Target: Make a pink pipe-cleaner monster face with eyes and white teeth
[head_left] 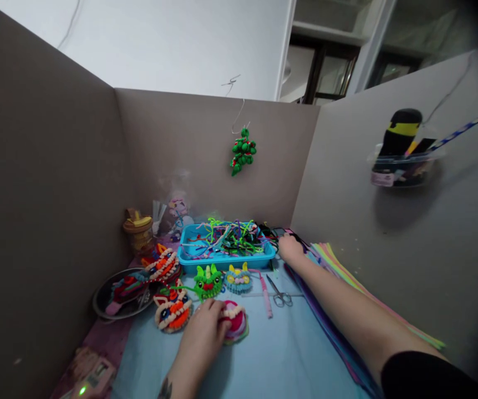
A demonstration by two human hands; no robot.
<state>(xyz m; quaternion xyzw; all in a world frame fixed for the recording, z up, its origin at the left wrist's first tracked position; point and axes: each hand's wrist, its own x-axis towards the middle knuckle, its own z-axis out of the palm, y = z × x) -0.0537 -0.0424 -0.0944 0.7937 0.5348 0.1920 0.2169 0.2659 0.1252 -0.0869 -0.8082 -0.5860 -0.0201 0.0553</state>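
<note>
My left hand (206,327) pinches the left edge of a round crimson, pink and cream pipe-cleaner piece (235,324) just above the blue table cover (280,354). Stretched out to the right end of the blue tray (226,265), my right hand (291,249) is beside some dark items; its fingers point away and are hidden. A green pipe-cleaner animal head (208,282) and a blue and yellow one (238,279) lie beyond my left hand. An orange, white and blue head (173,310) is to its left.
Tangled pipe-cleaner scraps (234,235) fill the tray. Scissors (279,293) and a pink pen-like tool (265,296) lie before it. Long pipe cleaners (326,310) line the right. At left are a metal bowl (101,310) and a brown cup (138,230). Partitions (206,149) enclose the table.
</note>
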